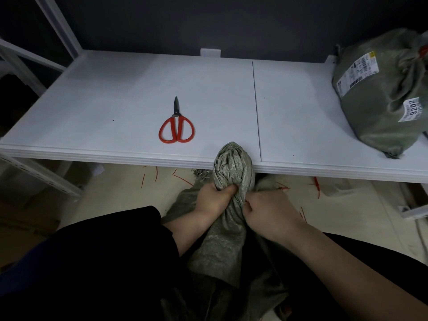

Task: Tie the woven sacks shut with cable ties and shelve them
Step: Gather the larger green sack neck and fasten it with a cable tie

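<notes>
In front of a dark wall (231, 19), a white shelf board (104, 89) spans the view, its two panels meeting at a thin seam right of the middle. White metal uprights (58, 26) rise at its left end. Below the board's front edge is a pale floor (115, 193) strewn with short red offcuts (183, 179) (thin strips, left and right of the hands). Red-handled scissors (176, 126) lie closed on the left panel, blades pointing to the wall.

At the board's right end lies a second sack (375, 126), olive green, its neck bunched and bound with a red tie (424, 50). It bears a white shipping label (357, 70) with barcodes, the print too small to read, and a smaller sticker (413, 110) on which "9202" stands out.

The woven sack (231, 167) sits low before the person, its gathered neck rising just past the board's front edge, near the seam. The left hand (213, 198) grips the neck from the left, fingers and thumb wrapped round it. The right hand (266, 212) is curled against the neck's right side, fingertips pinching the cloth; a speck of red shows there, too small to name. Dark clothing (92, 262) fills the lower left.
</notes>
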